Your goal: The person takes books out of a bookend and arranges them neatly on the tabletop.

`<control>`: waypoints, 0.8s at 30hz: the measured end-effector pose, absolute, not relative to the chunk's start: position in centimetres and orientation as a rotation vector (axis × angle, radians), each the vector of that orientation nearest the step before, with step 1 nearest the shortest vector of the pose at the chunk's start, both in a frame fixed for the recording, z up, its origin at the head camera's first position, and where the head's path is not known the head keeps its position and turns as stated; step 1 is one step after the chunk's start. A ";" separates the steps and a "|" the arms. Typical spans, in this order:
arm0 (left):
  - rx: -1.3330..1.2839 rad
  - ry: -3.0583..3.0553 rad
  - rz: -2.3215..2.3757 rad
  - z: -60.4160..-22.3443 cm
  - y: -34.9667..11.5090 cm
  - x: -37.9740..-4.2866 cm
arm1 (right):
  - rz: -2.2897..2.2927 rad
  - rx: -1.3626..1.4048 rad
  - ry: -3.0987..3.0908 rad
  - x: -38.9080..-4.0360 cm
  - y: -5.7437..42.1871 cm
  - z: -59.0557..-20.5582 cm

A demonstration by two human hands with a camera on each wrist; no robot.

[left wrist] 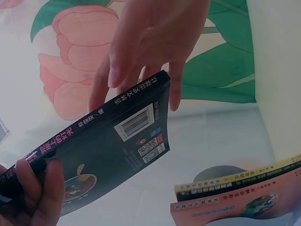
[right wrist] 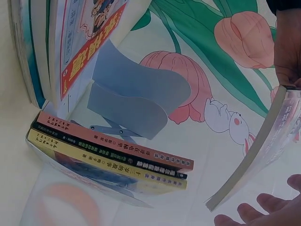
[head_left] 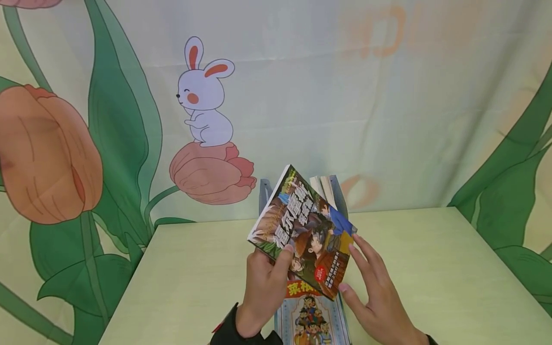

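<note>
L hand [head_left: 266, 282] in pinch on tilted bk [head_left: 307, 232], R hand [head_left: 379, 292] spread nr edge, contact unclear

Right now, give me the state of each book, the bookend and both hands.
Held book: closed, held up at a tilt.
Left hand: grips that book, thumb on its front cover.
Right hand: fingers extended beside that book's edge; whether they touch is unclear.
Bookend: standing, spread apart.
Three books: closed, standing side by side in the bookend.
Stack: books closed, lying flat.
</note>
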State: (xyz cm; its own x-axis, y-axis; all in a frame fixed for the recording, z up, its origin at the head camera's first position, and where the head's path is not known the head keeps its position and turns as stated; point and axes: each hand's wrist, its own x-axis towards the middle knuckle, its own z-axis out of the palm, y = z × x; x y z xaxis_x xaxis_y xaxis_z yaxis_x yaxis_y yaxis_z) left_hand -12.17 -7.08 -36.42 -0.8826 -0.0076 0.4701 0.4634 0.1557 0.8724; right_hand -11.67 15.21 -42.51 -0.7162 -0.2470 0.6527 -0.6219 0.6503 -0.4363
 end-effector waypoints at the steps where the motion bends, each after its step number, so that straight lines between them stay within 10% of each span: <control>1: -0.440 -2.078 -1.775 -36.4 -7.1 -12.1 | 0.902 0.680 -2.304 -11.7 15.2 -42.5; 24: -0.557 -2.236 -1.909 -37.8 -8.6 -11.1 | 0.917 0.702 -2.335 -12.0 15.0 -42.5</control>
